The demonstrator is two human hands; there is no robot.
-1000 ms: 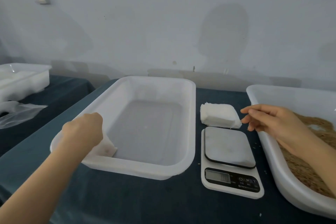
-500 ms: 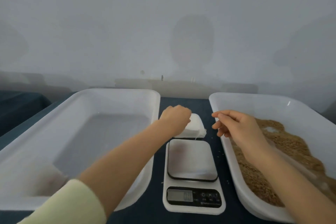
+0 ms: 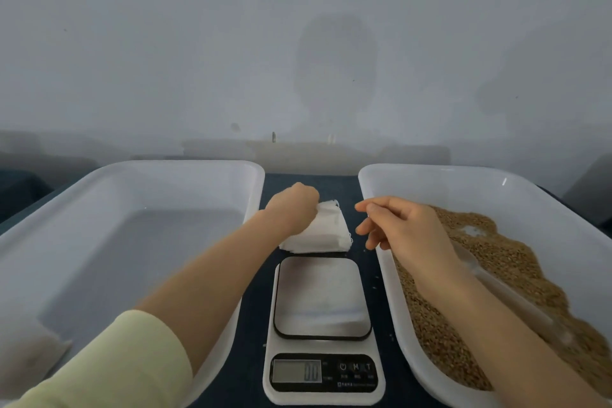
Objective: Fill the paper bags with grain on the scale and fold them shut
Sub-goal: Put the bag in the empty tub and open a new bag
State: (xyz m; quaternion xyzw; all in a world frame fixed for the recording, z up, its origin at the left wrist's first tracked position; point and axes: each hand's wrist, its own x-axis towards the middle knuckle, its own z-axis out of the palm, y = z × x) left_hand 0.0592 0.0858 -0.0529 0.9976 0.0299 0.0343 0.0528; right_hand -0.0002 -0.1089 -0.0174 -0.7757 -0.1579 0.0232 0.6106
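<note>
A stack of white paper bags (image 3: 326, 232) lies on the dark table just behind the digital scale (image 3: 323, 325), whose platform is bare. My left hand (image 3: 293, 207) rests on the stack's upper left corner, fingers curled on the top bags and lifting them a little. My right hand (image 3: 402, 228) hovers to the right of the stack, fingers loosely apart, holding nothing. Brown grain (image 3: 490, 275) fills the right white tray (image 3: 414, 175), with a clear scoop (image 3: 506, 295) lying in it. One filled bag (image 3: 29, 351) lies in the left tray's near corner.
The large white left tray (image 3: 165, 169) holds nothing else. Both trays flank the scale closely, leaving a narrow strip of dark tablecloth (image 3: 251, 358). A pale wall stands right behind the table. Scattered grains lie on the cloth near the scale.
My left hand left the filled bag in the left tray and moved right onto the bag stack, curling on its top bags. My right hand stayed beside the stack. The view turned right.
</note>
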